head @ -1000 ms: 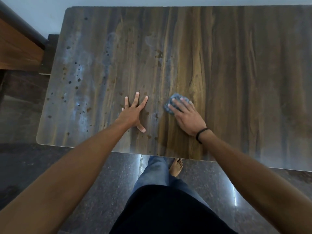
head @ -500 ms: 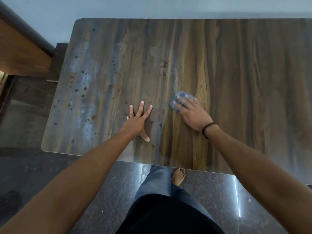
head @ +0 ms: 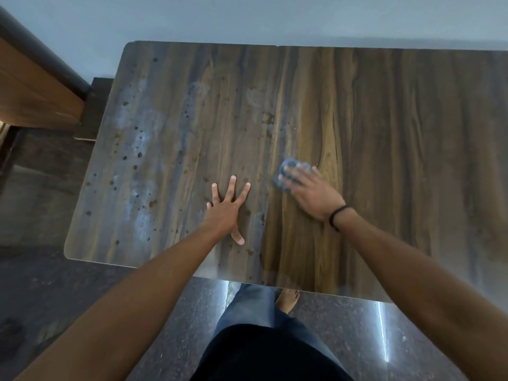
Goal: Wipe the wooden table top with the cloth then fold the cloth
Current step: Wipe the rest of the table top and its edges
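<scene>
The wooden table top fills the upper view, with dark grain, dusty pale streaks and brown spots over its left half. A small bunched blue-grey cloth lies near the table's middle. My right hand presses down on the cloth with its fingers laid over it; motion blurs the hand, and most of the cloth is hidden under the fingers. My left hand rests flat on the wood a short way left of the cloth, fingers spread, holding nothing.
A pale wall runs behind the table. A wooden rail or furniture edge stands at the left. The dark polished floor lies below the table's near edge, where my legs and a bare foot show.
My right hand has slid the cloth slightly away from me and to the right over the wood. My left hand stays planted flat. The camera has tilted up, showing more wall.
</scene>
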